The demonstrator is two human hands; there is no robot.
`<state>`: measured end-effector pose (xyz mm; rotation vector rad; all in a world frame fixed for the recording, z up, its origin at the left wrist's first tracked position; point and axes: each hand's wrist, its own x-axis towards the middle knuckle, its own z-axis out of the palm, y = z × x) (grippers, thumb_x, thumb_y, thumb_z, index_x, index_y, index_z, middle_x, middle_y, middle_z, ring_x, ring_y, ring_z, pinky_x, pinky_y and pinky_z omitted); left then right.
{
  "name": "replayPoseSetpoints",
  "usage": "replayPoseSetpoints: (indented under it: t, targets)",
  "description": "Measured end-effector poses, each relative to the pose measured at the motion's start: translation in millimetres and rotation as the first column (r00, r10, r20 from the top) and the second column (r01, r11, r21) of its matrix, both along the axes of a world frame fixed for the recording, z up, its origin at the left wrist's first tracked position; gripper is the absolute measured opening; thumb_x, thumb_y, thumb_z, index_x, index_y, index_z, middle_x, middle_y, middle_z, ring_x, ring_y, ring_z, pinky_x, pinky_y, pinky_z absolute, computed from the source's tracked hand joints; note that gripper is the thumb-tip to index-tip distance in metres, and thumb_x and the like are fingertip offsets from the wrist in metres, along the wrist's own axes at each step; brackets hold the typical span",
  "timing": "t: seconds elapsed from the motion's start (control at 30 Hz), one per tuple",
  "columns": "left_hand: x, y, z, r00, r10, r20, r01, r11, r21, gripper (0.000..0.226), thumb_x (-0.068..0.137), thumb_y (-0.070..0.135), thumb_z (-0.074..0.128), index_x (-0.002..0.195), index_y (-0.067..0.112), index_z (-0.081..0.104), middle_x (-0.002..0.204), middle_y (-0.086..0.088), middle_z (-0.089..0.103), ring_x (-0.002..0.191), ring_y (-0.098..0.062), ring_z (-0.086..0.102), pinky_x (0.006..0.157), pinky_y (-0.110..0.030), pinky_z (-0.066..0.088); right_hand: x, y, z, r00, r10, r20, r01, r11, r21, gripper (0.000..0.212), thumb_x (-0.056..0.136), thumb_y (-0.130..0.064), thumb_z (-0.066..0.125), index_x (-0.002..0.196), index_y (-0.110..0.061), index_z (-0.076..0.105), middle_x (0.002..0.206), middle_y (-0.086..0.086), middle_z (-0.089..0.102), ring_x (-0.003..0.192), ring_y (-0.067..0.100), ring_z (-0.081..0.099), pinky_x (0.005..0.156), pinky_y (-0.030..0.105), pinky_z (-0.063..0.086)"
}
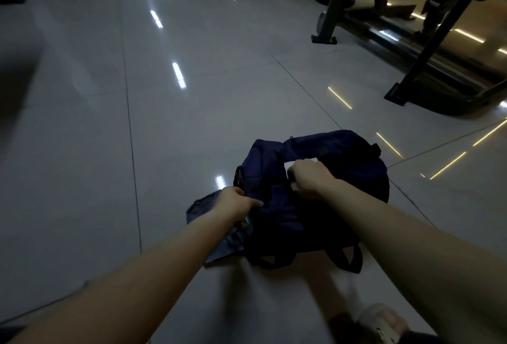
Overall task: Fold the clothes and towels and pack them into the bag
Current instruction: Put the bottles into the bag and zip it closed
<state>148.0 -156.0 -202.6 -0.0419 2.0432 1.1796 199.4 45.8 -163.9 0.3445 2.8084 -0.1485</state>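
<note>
A dark navy bag (354, 179) lies on the tiled floor in the lower middle of the head view, its black straps trailing toward me. My left hand (233, 203) grips the bag's left edge, fingers curled into the fabric. My right hand (308, 179) is at the bag's opening and holds a white folded cloth (290, 172), mostly hidden under the hand. A grey-blue garment (203, 206) lies flat on the floor under my left forearm, partly tucked beneath the bag.
Dark metal frames of gym equipment (428, 53) stand at the upper right on a brighter strip of floor. Glossy grey tiles (164, 113) stretch away to the left and ahead. A foot in a pale sandal (384, 321) shows at the bottom right.
</note>
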Motion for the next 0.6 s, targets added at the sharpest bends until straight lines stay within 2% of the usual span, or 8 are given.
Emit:
replayPoseSetpoints:
  t: [0.1,0.17,0.23,0.3,0.33,0.43,0.53,0.6]
  targets:
    - [5,1,-11,0.995,0.093,-0.043,-0.092,0.995,0.031,0.037,0.076,0.022,0.086,0.102,0.007,0.065,0.097,-0.015,0.071,0.086,-0.034,0.070,0.053,-0.037,0.059,4,5,14,0.995,-0.093,0.024,0.096,0.984,-0.152,0.024,0.091,-0.027,0.053,0.070,-0.018,0.055,0.074,0.001,0.066,0.072,0.026,0.065,0.065,0.036,0.052]
    - [3,2,-11,0.992,0.126,-0.013,-0.125,0.990,0.070,0.028,0.077,0.016,0.083,0.091,0.006,0.061,0.085,-0.012,0.065,0.072,-0.028,0.063,0.048,-0.030,0.051,7,9,28,0.990,-0.142,-0.005,0.137,0.962,-0.235,0.027,0.090,-0.024,0.053,0.067,-0.012,0.061,0.064,0.002,0.071,0.063,0.023,0.069,0.064,0.037,0.057]
    - [-2,2,-7,0.989,0.133,0.056,-0.139,0.985,0.104,0.020,0.082,0.005,0.076,0.091,0.007,0.059,0.076,-0.008,0.053,0.061,-0.022,0.048,0.048,-0.027,0.044,11,13,40,0.981,-0.195,-0.008,0.182,0.928,-0.325,0.018,0.088,-0.014,0.054,0.077,-0.005,0.065,0.066,0.007,0.073,0.062,0.020,0.073,0.066,0.038,0.062]
    - [-11,1,-5,0.991,0.110,0.073,-0.117,0.988,0.098,0.019,0.084,0.000,0.073,0.096,0.003,0.060,0.076,-0.010,0.052,0.059,-0.023,0.046,0.056,-0.032,0.046,17,20,47,0.963,-0.269,0.010,0.251,0.884,-0.394,0.008,0.087,-0.003,0.059,0.091,-0.005,0.065,0.075,0.012,0.074,0.063,0.023,0.074,0.066,0.043,0.064]
    - [-15,-1,-3,0.995,0.087,0.057,-0.092,0.992,0.082,0.018,0.084,-0.001,0.073,0.095,0.002,0.060,0.076,-0.011,0.052,0.060,-0.024,0.048,0.059,-0.035,0.048,20,24,50,0.955,-0.297,0.031,0.282,0.866,-0.413,0.010,0.085,-0.001,0.063,0.094,-0.005,0.065,0.080,0.015,0.073,0.066,0.025,0.074,0.065,0.043,0.064]
    - [-34,-10,9,0.999,-0.042,-0.034,0.042,0.999,-0.002,0.015,0.084,0.002,0.074,0.088,0.000,0.060,0.076,-0.017,0.058,0.065,-0.029,0.057,0.061,-0.042,0.054,29,38,57,0.935,-0.326,0.137,0.352,0.817,-0.458,0.012,0.081,-0.004,0.072,0.092,-0.002,0.071,0.084,0.018,0.074,0.071,0.028,0.074,0.072,0.043,0.063]
    - [-58,-28,30,0.977,-0.192,-0.088,0.182,0.977,-0.109,0.014,0.084,0.004,0.074,0.088,-0.005,0.063,0.076,-0.018,0.061,0.063,-0.028,0.060,0.060,-0.037,0.056,36,50,67,0.916,-0.313,0.251,0.397,0.797,-0.455,0.014,0.079,-0.009,0.073,0.089,0.000,0.074,0.082,0.019,0.075,0.071,0.030,0.072,0.075,0.042,0.060]
    - [-70,-44,35,0.979,-0.182,-0.086,0.170,0.976,-0.137,0.017,0.086,0.002,0.069,0.096,-0.011,0.066,0.080,-0.020,0.063,0.064,-0.028,0.061,0.064,-0.039,0.058,34,56,72,0.916,-0.357,0.181,0.400,0.809,-0.431,0.014,0.079,-0.011,0.075,0.089,-0.001,0.075,0.084,0.018,0.075,0.078,0.032,0.073,0.076,0.043,0.060]
